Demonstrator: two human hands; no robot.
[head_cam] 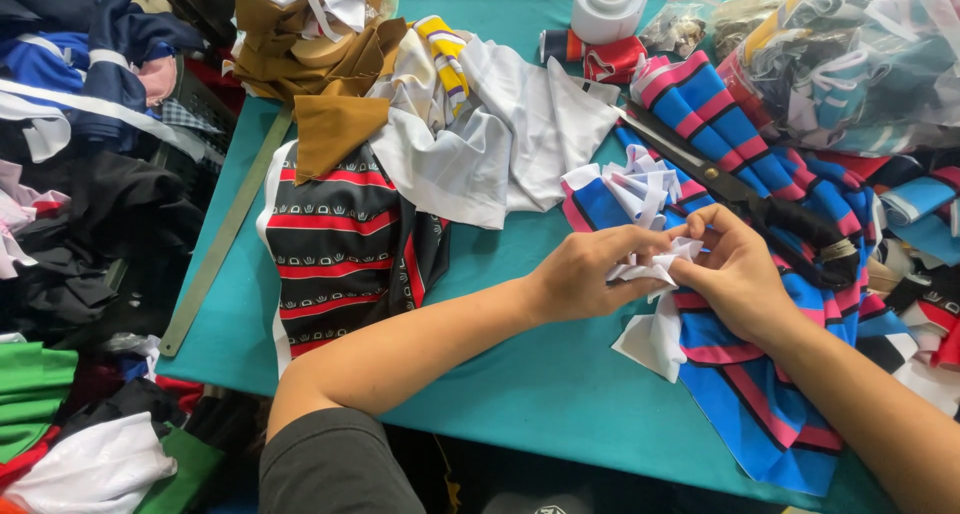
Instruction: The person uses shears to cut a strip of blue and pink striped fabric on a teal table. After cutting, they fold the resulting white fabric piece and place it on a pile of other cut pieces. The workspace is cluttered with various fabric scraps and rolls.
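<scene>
Both hands meet over a small piece of white cloth (640,270) at the right middle of a teal table (520,394). My left hand (585,274) pinches the white cloth from the left. From the right, my right hand (735,269) grips the same cloth, resting on a blue, pink and black striped fabric (760,404). More white pieces (640,189) lie just beyond the hands on the striped fabric.
Large black-handled scissors (740,199) lie behind my right hand. A black and red striped fabric (345,244), white cloth (500,134) and brown cloth (320,64) are at the left. A long metal ruler (225,234), a white tape roll (608,4) and a clear bag (850,59) are also here.
</scene>
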